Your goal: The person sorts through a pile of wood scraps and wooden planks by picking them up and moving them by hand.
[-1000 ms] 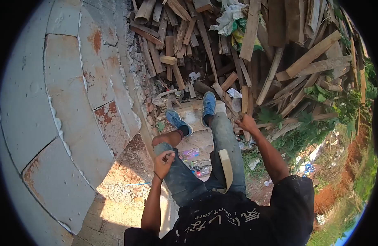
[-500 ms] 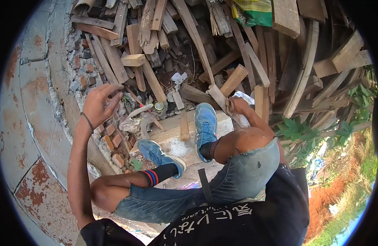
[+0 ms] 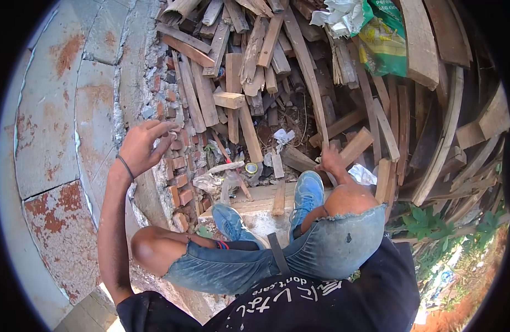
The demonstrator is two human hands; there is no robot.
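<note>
My right hand [image 3: 333,160] has its fingers wrapped round the lower end of a long, narrow wooden plank [image 3: 311,74], just beyond my right shoe. The plank runs up and away into a heap of scrap wood. My left hand [image 3: 147,145] hangs in the air over the edge of a broken brick wall, thumb apart from the loosely bent fingers, with nothing in it. A short wooden block [image 3: 357,145] lies just to the right of my right hand. Part of the plank's lower end is hidden by the right hand.
Scrap timber [image 3: 219,47] is piled ahead and to the right. A green and yellow sack [image 3: 385,44] lies on it. Grey concrete slabs [image 3: 50,138] run along the left, beside loose bricks [image 3: 180,180]. My blue shoes [image 3: 308,193] rest near a concrete ledge. Leafy plants [image 3: 426,221] grow at right.
The camera view has turned, so the scene sits further right and lower. My right hand has moved leftward against the heap with the plank's end. My left hand is still raised and empty.
</note>
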